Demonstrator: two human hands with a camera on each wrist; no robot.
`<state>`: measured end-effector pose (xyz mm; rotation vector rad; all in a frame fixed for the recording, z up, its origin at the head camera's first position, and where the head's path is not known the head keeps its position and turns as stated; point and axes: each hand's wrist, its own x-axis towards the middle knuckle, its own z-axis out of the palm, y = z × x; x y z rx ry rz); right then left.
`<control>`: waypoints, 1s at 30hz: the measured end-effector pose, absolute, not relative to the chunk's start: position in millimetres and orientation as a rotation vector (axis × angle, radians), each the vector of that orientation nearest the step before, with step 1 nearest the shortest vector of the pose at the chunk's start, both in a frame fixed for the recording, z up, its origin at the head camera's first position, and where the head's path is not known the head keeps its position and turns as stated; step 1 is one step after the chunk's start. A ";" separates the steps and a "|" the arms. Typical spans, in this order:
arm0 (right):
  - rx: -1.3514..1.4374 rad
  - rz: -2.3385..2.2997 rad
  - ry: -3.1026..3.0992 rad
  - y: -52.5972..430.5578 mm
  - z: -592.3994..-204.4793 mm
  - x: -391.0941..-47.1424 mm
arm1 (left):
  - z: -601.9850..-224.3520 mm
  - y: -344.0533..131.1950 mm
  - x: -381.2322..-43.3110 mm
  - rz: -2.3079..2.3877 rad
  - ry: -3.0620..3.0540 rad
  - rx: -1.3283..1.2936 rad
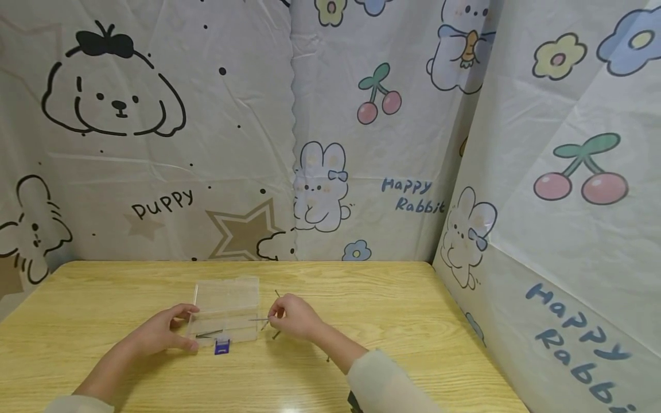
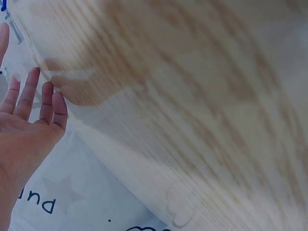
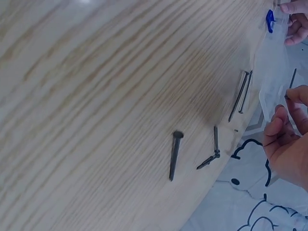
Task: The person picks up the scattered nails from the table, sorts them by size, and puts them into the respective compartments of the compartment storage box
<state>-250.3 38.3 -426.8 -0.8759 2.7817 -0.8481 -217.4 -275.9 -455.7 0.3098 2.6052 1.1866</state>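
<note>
A clear plastic box with a blue latch lies on the table, its lid swung back. A few nails lie in the front left of the box. My left hand rests against the box's left end, thumb at the front corner and extended fingers farther back. Over the box's right end, my right hand pinches a nail between thumb and fingertips, its length pointing left. Beneath and beside that hand, several loose nails are scattered on the table.
The wood-grain table meets a printed cloth at the back and another on the right. A single nail lies apart from the others. Something dark shows partly beside the right sleeve at the bottom edge.
</note>
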 end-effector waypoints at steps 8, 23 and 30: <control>-0.874 -0.922 2.736 18.8 -429.7 -246.0 | -456.2 -275.9 -217.3 1.193 2.602 0.316; -0.857 -1.016 2.682 -16.5 -435.1 -233.9 | -454.4 -275.7 -215.5 1.225 2.580 0.315; -0.833 -0.993 2.707 -28.5 -435.0 -232.7 | -453.5 -275.2 -214.5 1.243 2.566 0.326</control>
